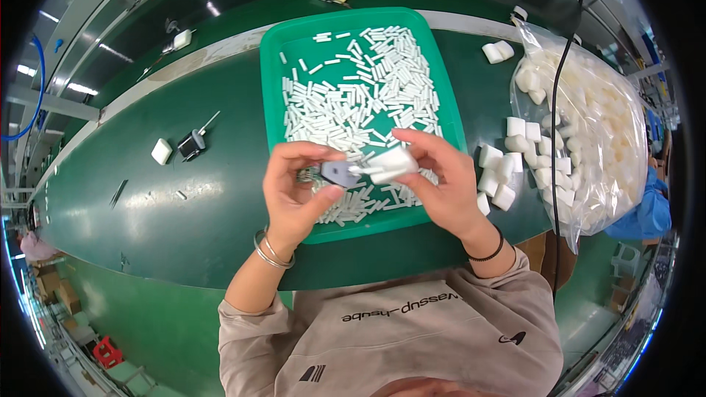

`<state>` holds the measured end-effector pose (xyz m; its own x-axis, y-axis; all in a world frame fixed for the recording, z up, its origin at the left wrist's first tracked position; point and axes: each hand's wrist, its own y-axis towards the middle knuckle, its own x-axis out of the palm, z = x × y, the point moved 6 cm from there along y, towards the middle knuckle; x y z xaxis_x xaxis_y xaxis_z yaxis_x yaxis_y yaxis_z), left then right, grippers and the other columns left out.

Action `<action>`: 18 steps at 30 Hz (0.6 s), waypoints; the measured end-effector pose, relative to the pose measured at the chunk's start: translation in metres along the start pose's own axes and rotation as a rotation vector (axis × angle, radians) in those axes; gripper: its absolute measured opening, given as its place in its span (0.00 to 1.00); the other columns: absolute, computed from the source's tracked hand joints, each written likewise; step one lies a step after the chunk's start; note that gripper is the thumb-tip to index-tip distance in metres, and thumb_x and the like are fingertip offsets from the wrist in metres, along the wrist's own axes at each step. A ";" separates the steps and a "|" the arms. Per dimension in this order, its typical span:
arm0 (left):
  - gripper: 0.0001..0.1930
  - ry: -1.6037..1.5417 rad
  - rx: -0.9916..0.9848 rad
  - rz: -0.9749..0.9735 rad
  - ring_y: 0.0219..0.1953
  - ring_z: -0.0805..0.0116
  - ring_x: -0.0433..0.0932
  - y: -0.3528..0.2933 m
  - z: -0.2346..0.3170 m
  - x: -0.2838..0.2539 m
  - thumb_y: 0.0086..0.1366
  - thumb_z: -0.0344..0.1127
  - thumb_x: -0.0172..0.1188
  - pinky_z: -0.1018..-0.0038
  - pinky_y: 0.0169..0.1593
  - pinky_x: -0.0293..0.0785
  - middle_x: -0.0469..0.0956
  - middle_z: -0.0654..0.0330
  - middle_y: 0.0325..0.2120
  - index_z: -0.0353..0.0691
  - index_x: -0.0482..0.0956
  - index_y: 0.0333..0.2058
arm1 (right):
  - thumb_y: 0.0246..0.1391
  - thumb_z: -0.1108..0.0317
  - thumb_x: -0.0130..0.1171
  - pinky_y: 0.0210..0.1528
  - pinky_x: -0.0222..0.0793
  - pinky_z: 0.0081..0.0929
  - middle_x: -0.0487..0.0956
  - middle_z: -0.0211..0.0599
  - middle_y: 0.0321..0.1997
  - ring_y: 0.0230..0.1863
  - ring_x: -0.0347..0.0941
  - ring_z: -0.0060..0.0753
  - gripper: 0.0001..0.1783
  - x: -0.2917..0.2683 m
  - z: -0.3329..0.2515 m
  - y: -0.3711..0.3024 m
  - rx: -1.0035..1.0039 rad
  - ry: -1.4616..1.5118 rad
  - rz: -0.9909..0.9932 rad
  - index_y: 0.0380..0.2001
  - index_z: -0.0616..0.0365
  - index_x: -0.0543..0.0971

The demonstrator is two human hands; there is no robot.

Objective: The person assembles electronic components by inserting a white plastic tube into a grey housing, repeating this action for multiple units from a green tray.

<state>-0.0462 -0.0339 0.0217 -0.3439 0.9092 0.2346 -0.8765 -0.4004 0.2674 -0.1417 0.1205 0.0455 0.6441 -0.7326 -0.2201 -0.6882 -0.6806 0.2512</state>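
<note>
My left hand (pixel 298 187) pinches a small grey plastic part (pixel 339 173) with what looks like a circuit board behind it. In my right hand (pixel 443 180) is a white plastic housing (pixel 391 165), smeared by motion, its near end close to the grey part. Whether the two touch, I cannot tell. Both hands are over a green tray (pixel 271 103) that holds a great many short white tubes (pixel 323 114).
Right of the tray, white housings (pixel 504 169) lie loose beside a clear plastic bag (pixel 610 125) full of them. A black cable (pixel 557 103) hangs down there. On the left are a black part with a metal pin (pixel 192 145) and a white housing (pixel 162 151).
</note>
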 end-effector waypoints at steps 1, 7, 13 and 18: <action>0.18 0.006 0.002 0.009 0.40 0.67 0.72 0.000 0.000 0.000 0.47 0.22 0.60 0.75 0.46 0.66 0.73 0.54 0.35 0.34 0.65 0.37 | 0.40 0.78 0.59 0.34 0.71 0.22 0.75 0.40 0.35 0.34 0.74 0.29 0.21 0.006 0.001 -0.004 0.049 0.046 -0.004 0.42 0.60 0.72; 0.17 -0.006 -0.118 -0.138 0.41 0.66 0.73 0.002 -0.008 0.008 0.45 0.21 0.62 0.73 0.47 0.67 0.74 0.53 0.35 0.35 0.66 0.34 | 0.34 0.70 0.66 0.29 0.69 0.25 0.76 0.40 0.33 0.31 0.73 0.36 0.23 0.014 0.001 -0.009 -0.286 -0.103 0.018 0.38 0.59 0.72; 0.16 0.075 -0.141 -0.267 0.39 0.66 0.75 0.000 -0.011 0.015 0.44 0.22 0.64 0.74 0.43 0.71 0.75 0.53 0.34 0.33 0.69 0.33 | 0.30 0.69 0.67 0.28 0.67 0.25 0.76 0.38 0.31 0.30 0.72 0.38 0.15 0.013 -0.001 -0.013 -0.409 -0.126 0.051 0.24 0.59 0.72; 0.15 0.168 -0.058 -0.221 0.37 0.66 0.76 -0.002 -0.006 0.015 0.42 0.23 0.65 0.74 0.41 0.72 0.76 0.53 0.32 0.33 0.72 0.31 | 0.31 0.74 0.67 0.29 0.68 0.25 0.77 0.39 0.31 0.31 0.73 0.38 0.14 0.019 0.000 -0.012 -0.299 -0.041 0.072 0.20 0.59 0.70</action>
<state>-0.0520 -0.0189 0.0196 -0.1889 0.9818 0.0175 -0.9526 -0.1876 0.2396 -0.1211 0.1153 0.0383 0.5792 -0.7828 -0.2276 -0.5990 -0.5980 0.5324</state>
